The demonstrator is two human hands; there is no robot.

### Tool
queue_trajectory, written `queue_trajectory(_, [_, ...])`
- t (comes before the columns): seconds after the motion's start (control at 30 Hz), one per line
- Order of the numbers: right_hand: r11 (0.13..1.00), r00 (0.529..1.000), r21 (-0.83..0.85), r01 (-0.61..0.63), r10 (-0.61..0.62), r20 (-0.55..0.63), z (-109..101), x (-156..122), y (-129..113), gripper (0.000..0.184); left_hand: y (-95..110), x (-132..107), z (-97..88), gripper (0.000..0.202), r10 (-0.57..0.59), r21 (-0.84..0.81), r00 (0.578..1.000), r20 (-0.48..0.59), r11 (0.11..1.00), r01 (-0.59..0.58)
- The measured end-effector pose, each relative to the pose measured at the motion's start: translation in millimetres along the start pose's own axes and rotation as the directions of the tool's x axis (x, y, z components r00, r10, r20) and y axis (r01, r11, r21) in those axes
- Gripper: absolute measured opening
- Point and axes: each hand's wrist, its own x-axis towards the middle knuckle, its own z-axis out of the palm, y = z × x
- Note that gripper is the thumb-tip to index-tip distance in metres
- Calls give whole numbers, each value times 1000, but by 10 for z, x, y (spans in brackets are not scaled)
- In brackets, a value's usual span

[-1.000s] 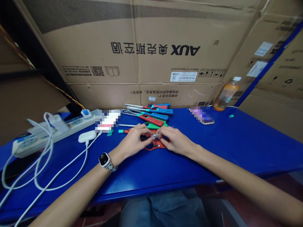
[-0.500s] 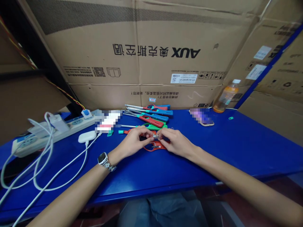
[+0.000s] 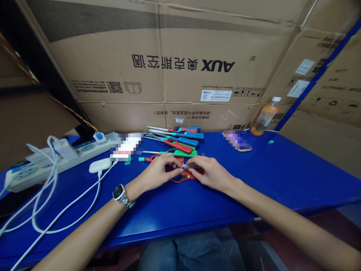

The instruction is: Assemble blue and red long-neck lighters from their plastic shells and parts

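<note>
Between both hands is a small clear tube with a whitish metal end (image 3: 192, 166), perhaps a lighter's gas tank. The thumb and fingers of my left hand (image 3: 160, 168) pinch at its metal end. My right hand (image 3: 214, 172) grips its other end, hiding part of it. Beneath the hands lies an orange-red lighter shell half (image 3: 180, 179) with small parts inside. A second orange-red lighter piece (image 3: 149, 159) with a green tip lies just behind my left hand. Farther back, several long-nosed lighters (image 3: 180, 145) in red, blue and green are piled together.
A white power strip (image 3: 81, 150) with plugs and looping white cables (image 3: 56, 180) takes up the left. A blurred phone (image 3: 242, 145) and an orange drink bottle (image 3: 265, 116) are at the back right. Large cardboard (image 3: 169, 82) walls the blue table (image 3: 254, 169).
My right hand's fingers have shifted along the tube, so more of its clear body shows. The whole view has drifted slightly; the lighters lie as before.
</note>
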Motion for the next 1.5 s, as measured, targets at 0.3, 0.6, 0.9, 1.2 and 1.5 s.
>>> queue_trajectory(0.3, [996, 998, -78, 32, -36, -52, 4, -101, 45, 14, -38, -73, 32, 30, -44, 246, 986, 163, 969, 2])
queue_trajectory(0.6, [984, 996, -152, 94, -94, 6, 37, -153, 105, 21, -53, -83, -19, 35, -38, 259, 983, 180, 966, -10])
queue_trajectory(0.9, [997, 997, -80, -15, 21, 70, 32, -154, 75, 24, -70, -97, -33, 33, -26, 255, 986, 165, 967, -17])
queue_trajectory(1.2, [951, 981, 242, -191, 175, 86, 60, -41, 125, 18, -11, -72, 46, 37, 35, 265, 982, 187, 961, -85])
queue_trajectory(1.5, [970, 983, 179, -164, 145, 114, -65, -56, 114, 19, -28, -70, 35, 27, 41, 226, 980, 193, 970, -85])
